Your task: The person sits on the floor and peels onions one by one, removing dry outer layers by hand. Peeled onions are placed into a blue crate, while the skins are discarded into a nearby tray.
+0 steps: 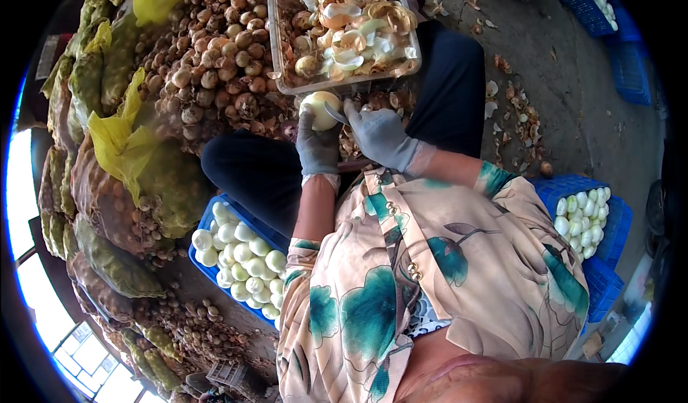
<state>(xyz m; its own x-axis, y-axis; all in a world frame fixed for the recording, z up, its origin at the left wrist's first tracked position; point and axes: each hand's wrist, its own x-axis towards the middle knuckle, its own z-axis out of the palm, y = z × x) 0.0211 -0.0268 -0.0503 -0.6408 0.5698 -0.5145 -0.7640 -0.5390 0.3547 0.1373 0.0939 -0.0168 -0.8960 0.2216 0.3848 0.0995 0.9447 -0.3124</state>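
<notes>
My left hand, in a grey work glove, grips a peeled pale onion just below the near edge of a plastic crate. In my gloved right hand is a small knife, its curved blade against the right side of the onion; my fingers hide its handle. Loose onion skins heap inside the crate, with an unpeeled onion among them.
Unpeeled onions pile up on the left, beside filled mesh sacks and yellow bags. Blue crates of peeled onions stand by my left side and right side. Skins litter the concrete floor.
</notes>
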